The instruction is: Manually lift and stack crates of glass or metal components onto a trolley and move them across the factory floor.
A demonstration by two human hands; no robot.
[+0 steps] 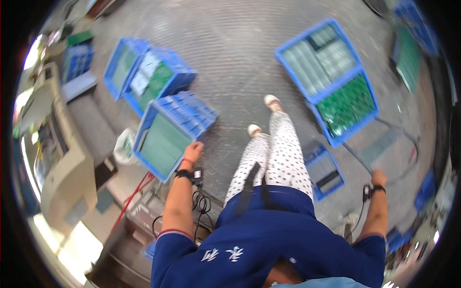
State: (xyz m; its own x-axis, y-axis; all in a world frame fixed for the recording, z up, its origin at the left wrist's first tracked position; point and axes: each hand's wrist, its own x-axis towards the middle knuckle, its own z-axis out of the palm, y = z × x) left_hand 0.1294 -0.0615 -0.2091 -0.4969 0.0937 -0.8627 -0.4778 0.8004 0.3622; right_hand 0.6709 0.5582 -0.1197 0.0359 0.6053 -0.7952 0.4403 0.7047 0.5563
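My left hand [193, 151] is at the near right corner of a blue crate [150, 163], its fingers curled at the rim. That crate tops a stack and has a flat greenish sheet [164, 141] inside. Out to the right, my right hand [379, 178] is closed around the end of a thin dark rod [357, 157]. The rod slants up to the near end of a blue crate [339, 140] holding green pieces [348, 104]. Adjoining it at the far side is a blue crate [287, 56] of pale translucent pieces [319, 60]. Straps circle both wrists.
More blue crates [180, 74] stand at the left, beside a white bucket [124, 145] and beige machine [72, 177]. A small blue crate [331, 185] lies by my right leg. Black cable [201, 204] coils near my left forearm. A hose [417, 153] curves at right.
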